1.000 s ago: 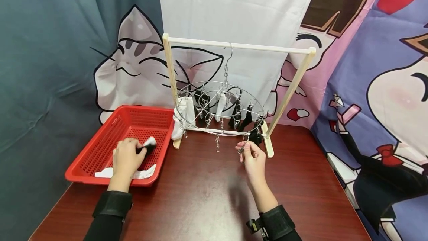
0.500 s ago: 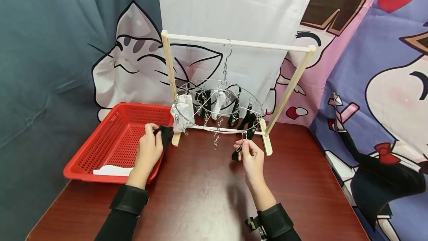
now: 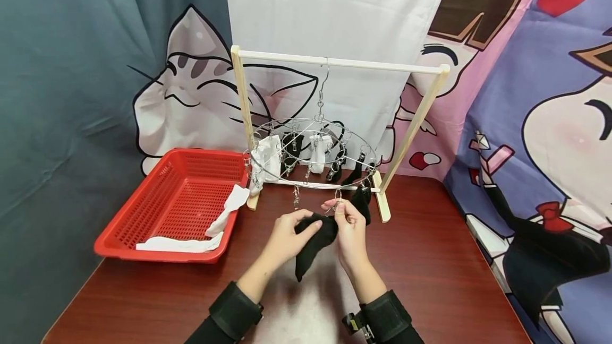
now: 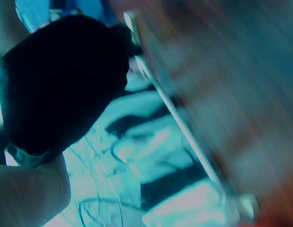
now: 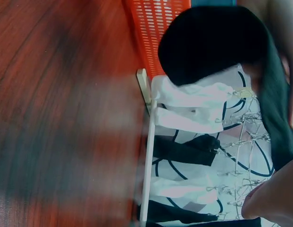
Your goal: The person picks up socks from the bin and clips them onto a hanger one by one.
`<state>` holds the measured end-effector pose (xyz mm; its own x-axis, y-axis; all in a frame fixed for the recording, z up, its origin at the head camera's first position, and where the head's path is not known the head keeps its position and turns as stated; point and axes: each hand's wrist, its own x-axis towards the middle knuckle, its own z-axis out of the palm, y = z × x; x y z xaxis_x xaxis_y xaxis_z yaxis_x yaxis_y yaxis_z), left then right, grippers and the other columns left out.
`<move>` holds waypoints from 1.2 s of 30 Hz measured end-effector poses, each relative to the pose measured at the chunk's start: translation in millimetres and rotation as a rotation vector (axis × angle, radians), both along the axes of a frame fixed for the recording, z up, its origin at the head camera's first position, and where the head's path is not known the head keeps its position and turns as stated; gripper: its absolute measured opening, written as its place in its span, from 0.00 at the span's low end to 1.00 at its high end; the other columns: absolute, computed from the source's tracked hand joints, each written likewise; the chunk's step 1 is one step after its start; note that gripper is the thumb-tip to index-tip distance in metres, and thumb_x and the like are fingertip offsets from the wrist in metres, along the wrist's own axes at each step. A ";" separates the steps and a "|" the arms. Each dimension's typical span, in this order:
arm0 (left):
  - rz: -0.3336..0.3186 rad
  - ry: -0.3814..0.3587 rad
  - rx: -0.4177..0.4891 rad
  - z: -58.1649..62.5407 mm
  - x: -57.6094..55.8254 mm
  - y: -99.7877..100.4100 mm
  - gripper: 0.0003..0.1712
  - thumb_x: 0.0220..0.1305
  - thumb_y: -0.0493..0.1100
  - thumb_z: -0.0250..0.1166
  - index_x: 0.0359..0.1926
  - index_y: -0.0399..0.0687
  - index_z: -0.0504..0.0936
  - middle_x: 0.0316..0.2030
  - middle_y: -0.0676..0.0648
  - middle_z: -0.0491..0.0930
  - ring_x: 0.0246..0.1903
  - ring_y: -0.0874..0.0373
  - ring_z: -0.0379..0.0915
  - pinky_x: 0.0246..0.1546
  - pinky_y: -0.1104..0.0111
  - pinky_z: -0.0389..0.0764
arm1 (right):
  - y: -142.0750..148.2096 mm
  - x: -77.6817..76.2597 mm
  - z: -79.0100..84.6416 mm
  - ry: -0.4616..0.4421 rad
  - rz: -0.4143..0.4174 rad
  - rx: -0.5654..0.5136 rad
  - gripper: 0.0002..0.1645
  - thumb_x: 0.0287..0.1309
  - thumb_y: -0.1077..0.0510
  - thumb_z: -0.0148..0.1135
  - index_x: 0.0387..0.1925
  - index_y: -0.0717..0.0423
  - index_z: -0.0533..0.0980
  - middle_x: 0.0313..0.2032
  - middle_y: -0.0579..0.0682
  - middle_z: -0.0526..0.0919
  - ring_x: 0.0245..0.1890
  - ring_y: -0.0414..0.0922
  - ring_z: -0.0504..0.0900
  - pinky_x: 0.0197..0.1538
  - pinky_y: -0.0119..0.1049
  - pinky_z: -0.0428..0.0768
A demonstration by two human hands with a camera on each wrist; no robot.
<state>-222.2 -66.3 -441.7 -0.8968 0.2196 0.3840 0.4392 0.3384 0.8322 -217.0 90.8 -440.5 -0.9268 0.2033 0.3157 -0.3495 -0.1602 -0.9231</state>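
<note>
My left hand (image 3: 286, 237) pinches a black sock (image 3: 316, 242) between thumb and fingers, its toe hanging down over the table. Beside it my right hand (image 3: 352, 231) pinches a metal clip (image 3: 331, 210) at the near rim of the round wire drying hanger (image 3: 313, 187). The sock's upper edge meets the right fingertips; whether the clip has bitten on it I cannot tell. In the right wrist view the black sock (image 5: 212, 45) covers much of the hand. White socks (image 3: 268, 158) and black socks (image 3: 360, 203) hang from other clips.
A red plastic basket (image 3: 112, 230) stands at the left, with white socks (image 3: 179, 244) inside and one draped over its right rim. The hanger hooks onto a wooden rack's white bar (image 3: 287, 59). Printed curtains (image 3: 86, 94) close off the back.
The left hand has lifted the black sock out of the basket and carried it right to the right hand. A white sock now lies over the basket's rim. The hanger has turned slightly.
</note>
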 end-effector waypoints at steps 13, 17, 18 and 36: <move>0.085 -0.096 0.069 0.4 5.8 23.4 0.06 0.64 0.43 0.68 0.39 0.48 0.87 0.32 0.51 0.88 0.32 0.59 0.78 0.35 0.68 0.76 | 2.2 5.2 0.2 -0.023 0.014 -0.032 0.21 0.77 0.57 0.49 0.42 0.76 0.76 0.38 0.49 0.85 0.46 0.43 0.83 0.54 0.32 0.79; 0.038 -0.095 0.097 2.0 6.4 23.8 0.05 0.66 0.43 0.68 0.41 0.49 0.86 0.36 0.50 0.88 0.35 0.59 0.80 0.38 0.67 0.77 | 2.4 4.4 -0.7 -0.023 0.010 -0.016 0.20 0.77 0.57 0.49 0.40 0.74 0.76 0.38 0.50 0.85 0.46 0.44 0.83 0.53 0.32 0.80; 0.027 -0.085 0.104 1.3 5.9 23.7 0.05 0.67 0.43 0.67 0.41 0.49 0.86 0.38 0.50 0.88 0.37 0.59 0.80 0.40 0.67 0.77 | 2.7 4.2 -0.5 -0.027 0.008 -0.014 0.20 0.77 0.57 0.49 0.40 0.74 0.76 0.38 0.50 0.85 0.46 0.44 0.83 0.53 0.32 0.80; 0.430 0.711 -0.042 12.0 -26.6 -5.7 0.15 0.65 0.48 0.64 0.48 0.46 0.84 0.49 0.45 0.83 0.48 0.46 0.74 0.49 0.53 0.69 | 21.7 1.3 1.8 -0.111 -0.057 0.033 0.26 0.80 0.53 0.43 0.51 0.75 0.74 0.38 0.45 0.80 0.42 0.37 0.79 0.48 0.28 0.76</move>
<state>-248.8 -72.0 -429.6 -0.4522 -0.0599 0.8899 0.6806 0.6217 0.3877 -215.7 112.5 -438.6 -0.9435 0.2481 0.2197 -0.2531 -0.1114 -0.9610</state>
